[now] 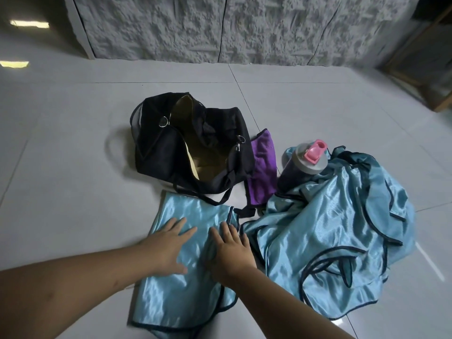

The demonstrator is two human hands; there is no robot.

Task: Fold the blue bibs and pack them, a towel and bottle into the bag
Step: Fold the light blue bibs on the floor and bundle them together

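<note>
A shiny blue bib [181, 289] with dark trim lies flat on the floor in front of me. My left hand [168, 245] presses on its left half with fingers spread. My right hand [231, 250] rests flat on its right half, fingertips near the bib's dark edge. A heap of more blue bibs [330, 241] lies to the right. A dark bottle [300, 165] with a grey lid and pink cap stands at the heap's far edge. A purple towel [263, 167] lies between the bottle and the open black bag [156, 148], whose tan lining shows.
Grey floor tiles [73, 167] spread around everything. A rough white stone wall [220, 28] runs along the back. A wooden frame [440, 104] stands at the far right. The bag's strap [220, 199] trails onto the flat bib's far edge.
</note>
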